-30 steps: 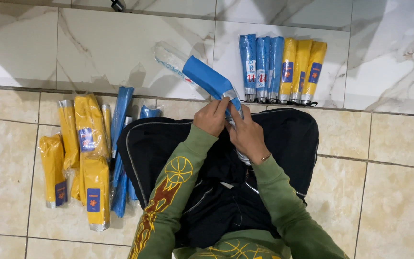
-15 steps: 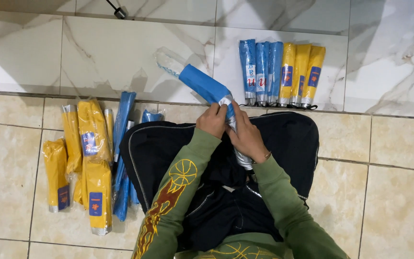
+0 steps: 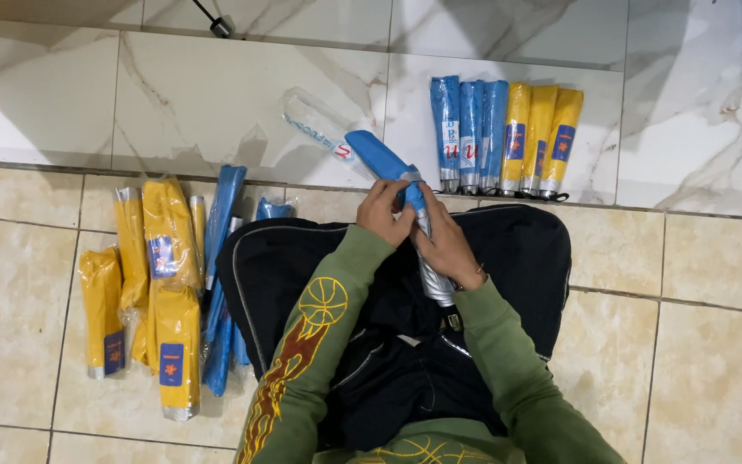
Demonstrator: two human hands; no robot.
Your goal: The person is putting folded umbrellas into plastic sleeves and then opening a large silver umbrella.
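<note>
A folded blue umbrella (image 3: 377, 158) with a silvery lower part sticks out of a clear plastic sleeve (image 3: 311, 123) that points up and left over the white marble tiles. My left hand (image 3: 385, 211) grips the umbrella near its middle. My right hand (image 3: 447, 245) clasps the same umbrella just below, over the silvery section. Both hands are above an open black bag (image 3: 526, 258) lying on the floor in front of me. My arms wear green sleeves with yellow and red print.
A neat row of three blue and three yellow packed umbrellas (image 3: 503, 136) lies on the marble at upper right. A loose pile of yellow (image 3: 165, 283) and blue (image 3: 221, 215) packed umbrellas lies left of the bag on beige tiles. A black cable end (image 3: 219, 26) is at the top.
The clear sleeve has slid further up off the blue umbrella, baring more of it. My hands have stayed over the bag and shifted slightly.
</note>
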